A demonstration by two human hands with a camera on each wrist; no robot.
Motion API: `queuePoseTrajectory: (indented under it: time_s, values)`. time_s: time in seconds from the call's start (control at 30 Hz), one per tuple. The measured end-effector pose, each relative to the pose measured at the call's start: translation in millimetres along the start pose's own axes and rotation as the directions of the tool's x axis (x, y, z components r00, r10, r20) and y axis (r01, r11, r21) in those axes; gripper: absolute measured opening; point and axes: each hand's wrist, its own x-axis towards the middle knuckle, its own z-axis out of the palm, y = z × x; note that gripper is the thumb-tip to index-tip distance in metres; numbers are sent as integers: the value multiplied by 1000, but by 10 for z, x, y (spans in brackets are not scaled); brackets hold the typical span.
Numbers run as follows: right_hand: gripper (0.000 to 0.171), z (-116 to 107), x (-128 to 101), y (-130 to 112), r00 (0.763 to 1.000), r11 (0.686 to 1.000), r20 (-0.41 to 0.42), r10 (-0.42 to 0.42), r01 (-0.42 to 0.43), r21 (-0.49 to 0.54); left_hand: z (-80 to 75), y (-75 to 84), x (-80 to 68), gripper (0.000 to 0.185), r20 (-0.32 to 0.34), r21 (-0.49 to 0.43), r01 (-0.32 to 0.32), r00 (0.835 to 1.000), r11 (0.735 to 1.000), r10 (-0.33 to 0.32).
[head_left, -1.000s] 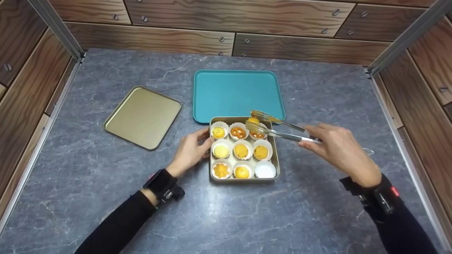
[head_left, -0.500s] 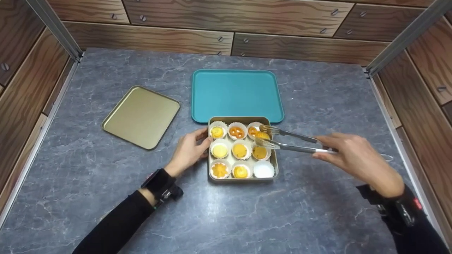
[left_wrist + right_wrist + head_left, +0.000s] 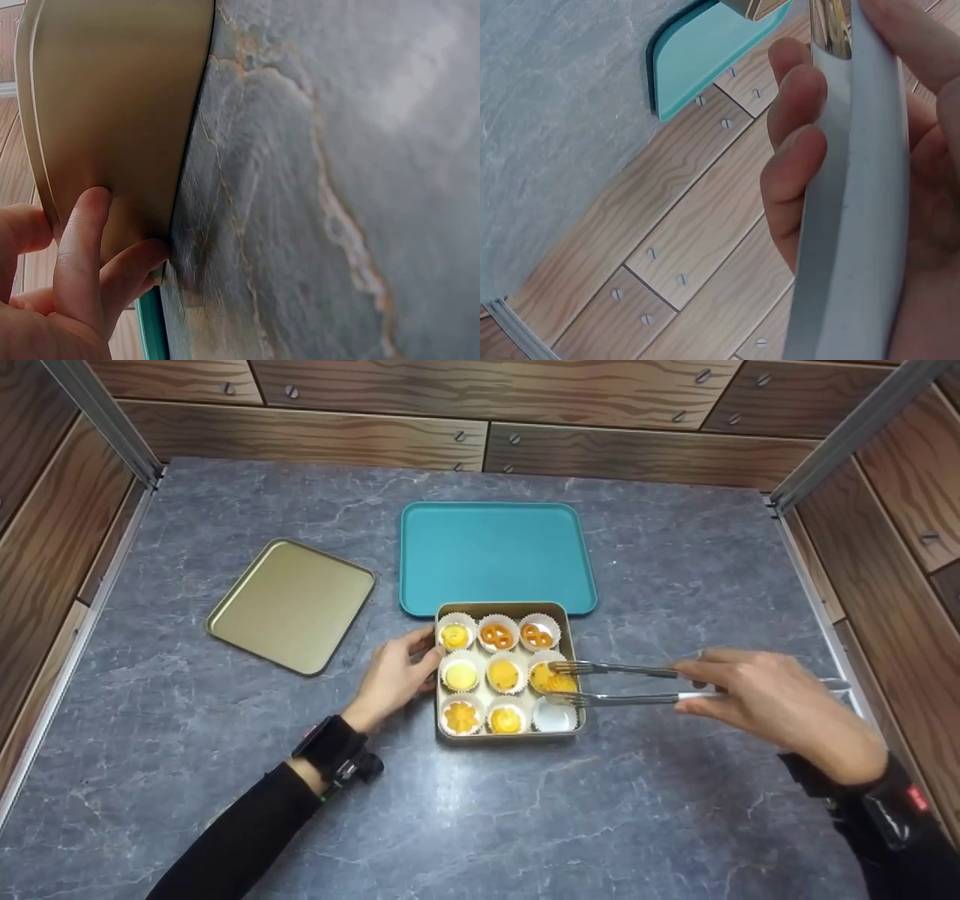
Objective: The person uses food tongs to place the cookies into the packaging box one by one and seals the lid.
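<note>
A gold rectangular tin (image 3: 510, 737) holds white paper cups with yellow and brown cookies, among them two pretzel-shaped ones (image 3: 496, 635). My left hand (image 3: 394, 673) rests at the tin's left side; in the left wrist view its fingers (image 3: 86, 232) press flat on the outer wall. My right hand (image 3: 772, 705) holds metal tongs (image 3: 622, 668) by their pale handles, thumb on one side and fingers on the other. Between the tongs' tips is a ridged yellow cookie (image 3: 561, 682), over the right end of the middle row. Below it, the front right paper cup (image 3: 555, 717) shows only white.
Behind the tin lies a teal tray (image 3: 495, 555), its front edge right at the tin's back wall. A flat gold lid (image 3: 292, 607) rests on the marbled table (image 3: 450, 825) to the left. Wood-patterned panels (image 3: 300, 435) enclose the back and sides.
The tongs with the ridged cookie have moved from the back right cup toward the front along the tin's right side. My right hand has shifted right; the left hand stays at the tin.
</note>
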Motion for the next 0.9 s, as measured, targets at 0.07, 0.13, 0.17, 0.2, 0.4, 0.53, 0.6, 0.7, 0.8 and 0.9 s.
queuePoseTrajectory:
  time_s: [0.07,0.13,0.17,0.2,0.4,0.53,0.6,0.7,0.8,0.9]
  values:
    - [45,-29,0,-14,1000,1000,1,-17,17,-10,3,-1,4,59,3,-9,1,1000,1000,-1]
    - [45,-48,4,-31,1000,1000,5,-27,27,-16,9,-1,12,59,8,-16,-1,1000,1000,1]
    - [45,-51,8,-43,999,999,8,-32,32,-16,10,1,13,59,8,-13,-5,1000,1000,5]
    - [45,-52,14,-54,999,999,13,-37,37,-17,11,3,12,59,8,-11,-7,1000,1000,7]
    - [44,-35,58,-113,997,997,43,-71,72,-13,-6,23,-7,57,9,-4,4,1000,1000,-4]
    - [45,-33,81,-148,995,997,64,-82,83,-13,-16,36,-12,58,15,-11,13,1000,1000,-12]
    - [45,-32,91,-157,994,996,78,-83,84,-13,-17,34,-15,59,18,-12,16,1000,1000,-16]
    - [46,-37,108,-164,992,996,94,-83,85,-15,-12,24,-15,58,18,-4,14,1000,1000,-14]
    - [47,-58,131,-167,991,997,112,-77,80,-21,-6,12,-9,58,16,-6,12,1000,1000,-12]
    - [48,-94,168,-181,988,997,143,-66,71,-30,-3,7,-1,58,14,-14,12,1000,1000,-12]
